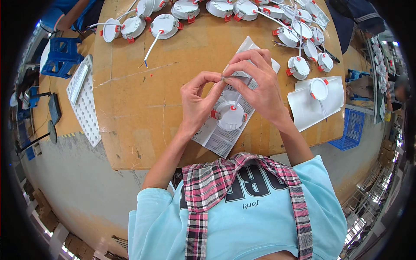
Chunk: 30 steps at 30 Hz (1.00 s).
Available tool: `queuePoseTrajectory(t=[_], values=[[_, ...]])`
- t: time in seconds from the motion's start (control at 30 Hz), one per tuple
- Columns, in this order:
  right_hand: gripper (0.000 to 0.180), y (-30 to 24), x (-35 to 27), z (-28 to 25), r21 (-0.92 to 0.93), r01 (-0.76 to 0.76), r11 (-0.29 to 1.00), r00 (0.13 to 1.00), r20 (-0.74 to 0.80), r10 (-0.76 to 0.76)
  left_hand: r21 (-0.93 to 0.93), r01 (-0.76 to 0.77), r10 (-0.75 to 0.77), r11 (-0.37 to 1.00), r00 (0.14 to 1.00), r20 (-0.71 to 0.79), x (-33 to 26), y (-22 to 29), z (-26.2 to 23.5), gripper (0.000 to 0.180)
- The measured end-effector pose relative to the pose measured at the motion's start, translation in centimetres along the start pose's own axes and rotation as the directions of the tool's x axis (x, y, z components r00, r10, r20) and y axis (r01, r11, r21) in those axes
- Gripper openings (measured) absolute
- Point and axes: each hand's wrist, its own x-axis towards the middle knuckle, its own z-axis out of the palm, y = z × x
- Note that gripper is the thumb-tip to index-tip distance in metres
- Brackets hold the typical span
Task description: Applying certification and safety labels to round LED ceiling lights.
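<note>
A round white downlight (231, 118) with red-tipped spring clips lies back side up on a printed sheet (222, 145) in front of me. Its white cable (237, 100) rises from a red grommet toward my fingers and partly disappears behind them. My left hand (197, 100) pinches with thumb and forefinger at the cable's end. Directly opposite, my right hand (256, 81) is closed in a pinch too, its thumb and forefinger meeting the left fingertips. The wire tips between the fingers are too small to make out.
Several more downlights (167, 27) with cables line the table's far edge and right corner. One downlight (319, 89) rests on white paper (301, 117) at right. Left of the brown table (130, 138) are a perforated white panel (84, 102) and blue stools (63, 52). People stand across the table.
</note>
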Motion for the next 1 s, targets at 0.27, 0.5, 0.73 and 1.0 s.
queuePoseTrajectory(t=[0.27,0.5,0.73,1.0], values=[[0.012,0.3,-0.3,0.7,0.055,-0.010,0.998,0.999,-0.048,0.012,0.030,0.034,-0.036,0.999,0.997,0.061,-0.3,0.0,-0.3,0.012],[0.011,0.4,-0.3,1.0,0.056,-0.013,0.998,0.998,-0.063,0.016,0.042,0.026,-0.026,0.999,1.000,0.001,-0.2,-0.1,-0.1,0.009],[0.017,0.3,-0.3,0.9,0.077,-0.038,0.996,0.998,-0.052,0.042,0.070,0.051,-0.054,0.996,0.998,0.040,-0.4,-0.2,-0.4,0.009],[0.028,0.5,-1.5,0.3,0.430,-0.315,0.846,0.885,-0.190,0.425,-0.032,0.190,-0.191,0.981,0.980,-0.050,-0.4,0.0,-0.6,0.009]])
